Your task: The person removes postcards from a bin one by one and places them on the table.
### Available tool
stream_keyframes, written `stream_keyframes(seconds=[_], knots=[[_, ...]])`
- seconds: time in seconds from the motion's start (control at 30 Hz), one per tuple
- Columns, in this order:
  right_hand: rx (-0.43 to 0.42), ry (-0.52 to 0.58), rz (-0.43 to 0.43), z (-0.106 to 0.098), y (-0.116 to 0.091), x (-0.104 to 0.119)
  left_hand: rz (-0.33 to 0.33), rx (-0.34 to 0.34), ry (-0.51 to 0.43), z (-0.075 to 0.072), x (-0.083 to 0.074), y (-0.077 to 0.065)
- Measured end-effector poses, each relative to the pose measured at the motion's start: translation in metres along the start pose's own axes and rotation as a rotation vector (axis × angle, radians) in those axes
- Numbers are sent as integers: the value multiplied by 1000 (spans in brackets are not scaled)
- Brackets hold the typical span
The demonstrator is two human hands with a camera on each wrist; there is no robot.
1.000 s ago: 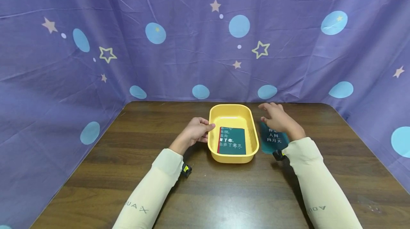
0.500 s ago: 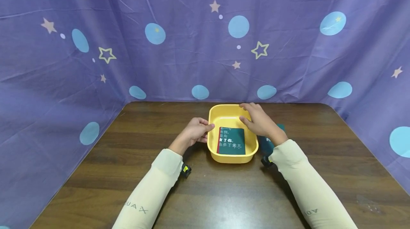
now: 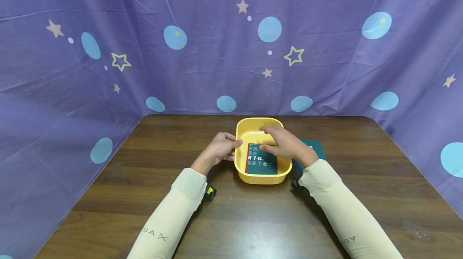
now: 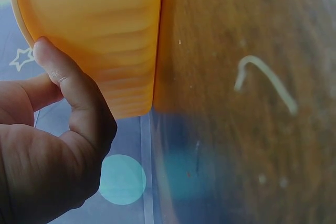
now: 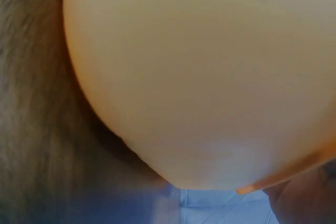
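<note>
My left hand (image 3: 220, 147) grips the left rim of a yellow plastic tray (image 3: 265, 179); in the left wrist view the thumb presses on its edge. Inside the tray lies a dark green notebook (image 3: 262, 166) with white lettering and a red left edge. Over the tray's right side, my right hand (image 3: 283, 144) has its fingers extended, with its thumb at the notebook's upper right; whether they touch I cannot tell. Nothing shows in that hand. The tray's outer wall (image 5: 199, 77) fills most of the right wrist view, hiding the fingertips.
More dark green notebooks (image 3: 315, 146) lie on the table just right of the tray, partly hidden under the right forearm. The brown wooden table (image 3: 231, 218) ends at the back against a purple curtain (image 3: 202, 74) with stars and blue dots.
My right hand has moved left from above the notebooks at the right, across the tray's rim, and lower over the notebook inside. The left hand and the tray have stayed in place.
</note>
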State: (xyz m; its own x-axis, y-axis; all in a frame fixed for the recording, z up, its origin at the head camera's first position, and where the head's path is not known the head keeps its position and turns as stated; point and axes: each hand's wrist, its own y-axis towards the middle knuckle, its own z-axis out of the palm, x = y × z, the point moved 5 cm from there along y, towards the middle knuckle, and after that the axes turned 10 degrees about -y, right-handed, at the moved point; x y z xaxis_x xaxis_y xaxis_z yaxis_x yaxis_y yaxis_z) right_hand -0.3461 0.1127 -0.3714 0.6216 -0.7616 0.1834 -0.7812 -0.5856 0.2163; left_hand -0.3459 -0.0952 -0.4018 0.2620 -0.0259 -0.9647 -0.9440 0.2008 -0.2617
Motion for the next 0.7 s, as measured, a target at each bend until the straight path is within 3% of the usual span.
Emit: stream_keyframes(seconds=[0.23,0.5,0.7], knots=[[98,-98,37,9,-1,1,-2,10,-5,1,-1,-1],[130,-257,-9,17,-1,5,-3,6,-5,1,1,0],[198,-314,-7,20,-1,6,2,6,-10,0,1,1]])
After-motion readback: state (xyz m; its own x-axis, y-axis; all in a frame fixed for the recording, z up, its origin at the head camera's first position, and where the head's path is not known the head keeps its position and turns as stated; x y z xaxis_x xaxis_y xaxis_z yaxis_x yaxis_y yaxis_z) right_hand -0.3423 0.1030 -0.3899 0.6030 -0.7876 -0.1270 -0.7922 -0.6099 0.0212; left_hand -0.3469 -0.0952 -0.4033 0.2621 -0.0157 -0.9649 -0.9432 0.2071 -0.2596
